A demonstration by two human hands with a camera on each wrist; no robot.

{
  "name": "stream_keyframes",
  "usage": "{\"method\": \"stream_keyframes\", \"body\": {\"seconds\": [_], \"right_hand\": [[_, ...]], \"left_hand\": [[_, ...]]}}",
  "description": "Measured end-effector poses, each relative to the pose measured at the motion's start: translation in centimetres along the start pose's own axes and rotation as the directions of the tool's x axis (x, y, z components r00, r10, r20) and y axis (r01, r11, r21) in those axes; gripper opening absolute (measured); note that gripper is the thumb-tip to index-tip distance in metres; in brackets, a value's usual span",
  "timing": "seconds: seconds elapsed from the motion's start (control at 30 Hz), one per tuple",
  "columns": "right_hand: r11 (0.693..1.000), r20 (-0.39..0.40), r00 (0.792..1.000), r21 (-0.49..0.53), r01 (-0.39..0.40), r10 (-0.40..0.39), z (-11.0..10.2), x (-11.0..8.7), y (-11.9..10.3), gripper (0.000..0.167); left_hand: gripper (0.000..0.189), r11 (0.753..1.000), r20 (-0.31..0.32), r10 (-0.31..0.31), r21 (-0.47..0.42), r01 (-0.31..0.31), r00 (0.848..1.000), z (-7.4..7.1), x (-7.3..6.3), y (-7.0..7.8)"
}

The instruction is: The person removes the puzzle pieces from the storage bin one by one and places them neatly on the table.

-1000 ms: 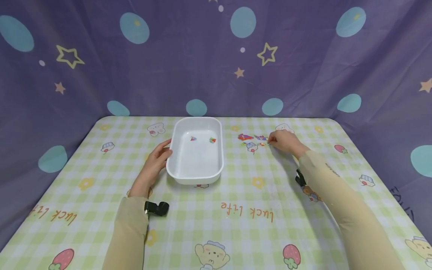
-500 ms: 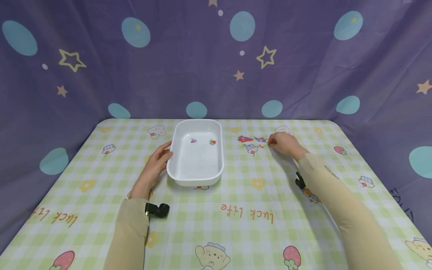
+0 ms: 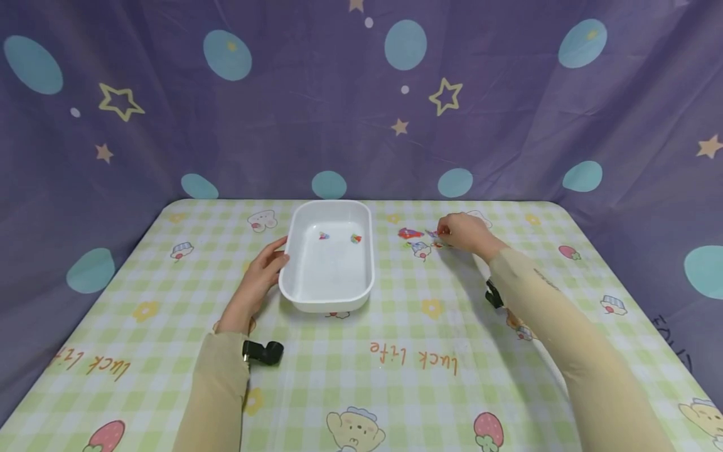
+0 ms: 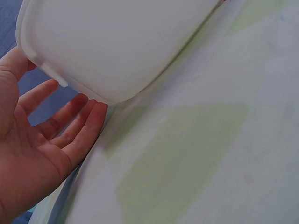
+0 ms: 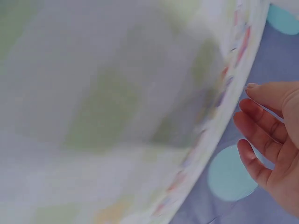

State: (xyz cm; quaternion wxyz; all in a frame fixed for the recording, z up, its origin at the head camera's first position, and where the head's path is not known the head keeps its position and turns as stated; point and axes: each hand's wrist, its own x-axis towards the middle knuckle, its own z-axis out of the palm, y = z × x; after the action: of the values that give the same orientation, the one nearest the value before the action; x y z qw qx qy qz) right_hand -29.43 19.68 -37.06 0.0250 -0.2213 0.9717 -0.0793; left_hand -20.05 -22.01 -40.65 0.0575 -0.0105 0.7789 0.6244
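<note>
A white rectangular plastic tub (image 3: 327, 276) stands left of the table's middle at the back, with two small colourful flat pieces on its floor, one bluish piece (image 3: 324, 236) and one red-green piece (image 3: 356, 238). My left hand (image 3: 257, 279) rests against its left side, fingertips at the outer wall and rim in the left wrist view. My right hand (image 3: 469, 233) is low over several small flat pieces right of the tub, among them a red-purple piece (image 3: 410, 233) and a blue-purple piece (image 3: 431, 233). In the right wrist view its fingers are loosely bent, with nothing visible between them.
A green-white checked cloth (image 3: 407, 402) with printed cartoons covers the table. Behind the table's back edge hangs a purple curtain (image 3: 282, 125) with stars and blue ovals. A black wrist camera (image 3: 264, 353) sits at my left cuff.
My right hand has moved a little left, from the rightmost pieces to above the blue-purple piece. My left hand and the tub stay in place.
</note>
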Motion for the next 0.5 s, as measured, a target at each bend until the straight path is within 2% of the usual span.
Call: {"method": "stream_keyframes", "body": {"seconds": [0.27, 0.5], "right_hand": [[0.996, -0.048, 0.995, -0.026, 0.091, -0.092, -1.6, 1.7, -3.6, 0.011], [0.987, -0.079, 0.984, 0.001, 0.158, -0.157, -2.5, 3.0, -6.5, 0.012]], "left_hand": [[0.054, 1.0, 0.004, -0.011, 0.009, 0.011, 1.0, 0.0, 0.0, 0.1], [0.053, 0.999, -0.008, -0.017, 0.031, 0.018, 1.0, 0.0, -0.1, 0.4]]}}
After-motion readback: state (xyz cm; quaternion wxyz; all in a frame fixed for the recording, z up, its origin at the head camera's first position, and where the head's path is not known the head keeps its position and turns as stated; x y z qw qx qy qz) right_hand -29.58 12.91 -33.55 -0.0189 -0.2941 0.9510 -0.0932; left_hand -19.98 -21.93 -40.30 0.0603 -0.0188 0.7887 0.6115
